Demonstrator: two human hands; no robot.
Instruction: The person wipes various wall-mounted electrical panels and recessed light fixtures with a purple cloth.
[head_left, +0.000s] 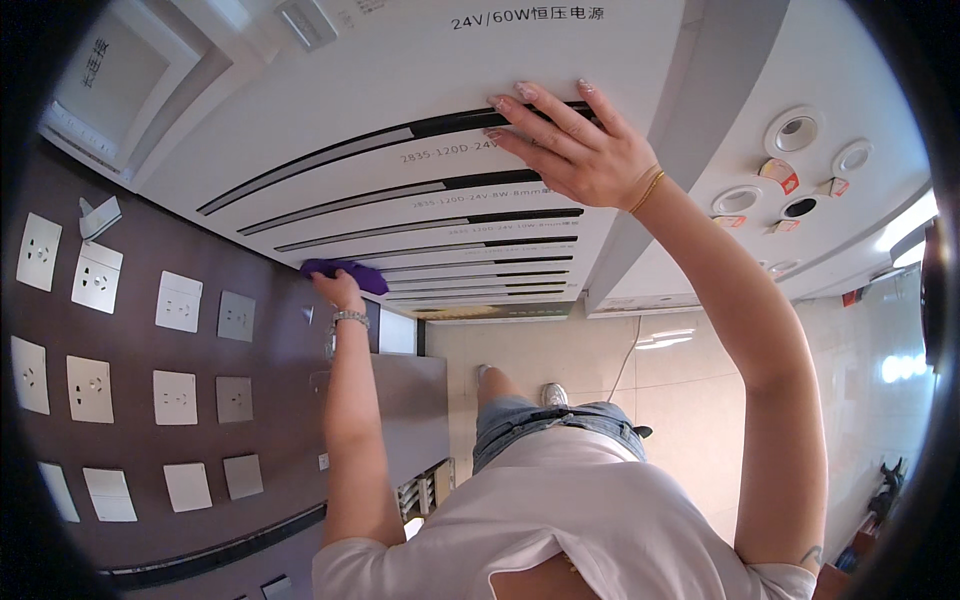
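Observation:
My left hand (339, 289) presses a bunched purple cloth (364, 277) against the lower left edge of a white display board (315, 150). Dark and grey light-strip profiles (330, 144) run across this board in rows, with printed lettering between them. Higher up, my right hand (581, 154) lies on the board with its fingers spread, over the right end of the uppermost profile. It holds nothing. Part of the printing is hidden under that hand.
At left, a dark wall panel (285, 390) carries several sockets and switch plates (175, 397). Round downlights (795, 133) with red-and-white tags sit in the white panel at right. A white cable (624, 360) runs over the tiled floor (682, 420). A grey cabinet (409, 405) stands below my left hand.

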